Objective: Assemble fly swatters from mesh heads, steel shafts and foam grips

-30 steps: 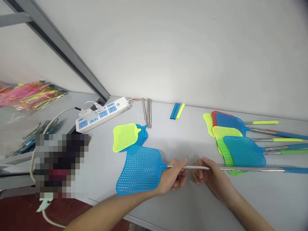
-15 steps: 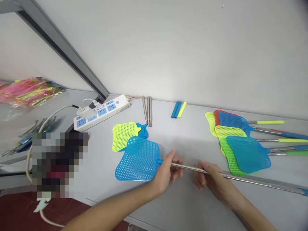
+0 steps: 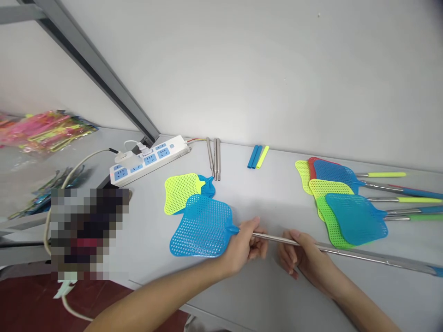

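A blue fly swatter [image 3: 205, 228] with an extended metal rod lies across the front of the table, its head on the left. My left hand [image 3: 244, 244] is closed around the rod just behind the swatter head. Further right, my right hand [image 3: 302, 252] grips the same rod between thumb and fingers. The rod's blue grip is cut off at the right edge. Behind the held head lie a yellow swatter head [image 3: 182, 191] and a blue one [image 3: 207, 188] partly beneath it.
Several assembled swatters [image 3: 358, 219] overlap at the right. Metal rods [image 3: 217, 159] and blue and yellow grip tubes [image 3: 255, 157] lie near the wall. A white power strip [image 3: 150, 161] with cords stands left. Plastic-bagged items [image 3: 51, 131] sit beyond the metal frame [image 3: 100, 69].
My left hand has slid slightly right along with the swatter head. My right hand stays on the rod, and the view has shifted a little.
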Action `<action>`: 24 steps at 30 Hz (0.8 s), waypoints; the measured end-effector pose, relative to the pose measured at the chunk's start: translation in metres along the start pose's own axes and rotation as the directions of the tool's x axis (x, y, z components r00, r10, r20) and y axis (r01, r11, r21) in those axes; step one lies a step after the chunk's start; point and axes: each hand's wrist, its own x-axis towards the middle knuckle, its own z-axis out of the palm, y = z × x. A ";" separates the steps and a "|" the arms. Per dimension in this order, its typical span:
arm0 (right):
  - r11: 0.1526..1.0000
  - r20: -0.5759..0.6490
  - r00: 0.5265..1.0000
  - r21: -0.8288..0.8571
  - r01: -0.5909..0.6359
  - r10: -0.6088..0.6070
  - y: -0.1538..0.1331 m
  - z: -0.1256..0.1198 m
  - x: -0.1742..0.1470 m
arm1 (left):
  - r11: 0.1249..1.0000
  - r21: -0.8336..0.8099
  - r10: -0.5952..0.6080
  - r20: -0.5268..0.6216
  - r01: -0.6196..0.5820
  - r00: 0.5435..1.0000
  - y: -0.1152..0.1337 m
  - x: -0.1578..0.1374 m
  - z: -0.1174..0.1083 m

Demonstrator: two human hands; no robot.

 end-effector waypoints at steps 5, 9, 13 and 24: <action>0.999 -0.011 1.000 0.042 0.026 -0.026 0.002 -0.002 0.001 | 0.998 0.035 0.059 -0.061 -0.057 0.996 -0.001 0.001 0.002; 0.995 -0.062 0.995 0.056 0.081 -0.078 0.001 -0.002 0.000 | 0.990 0.042 0.141 -0.100 -0.137 0.985 -0.003 0.004 -0.002; 0.984 -0.139 0.979 0.072 0.162 -0.151 -0.001 -0.004 0.000 | 0.975 0.089 0.213 -0.107 -0.204 0.971 -0.002 0.003 -0.005; 0.958 -0.250 0.934 0.067 0.278 -0.254 -0.012 -0.008 0.001 | 0.909 0.331 0.268 0.007 -0.255 0.963 -0.001 0.000 -0.001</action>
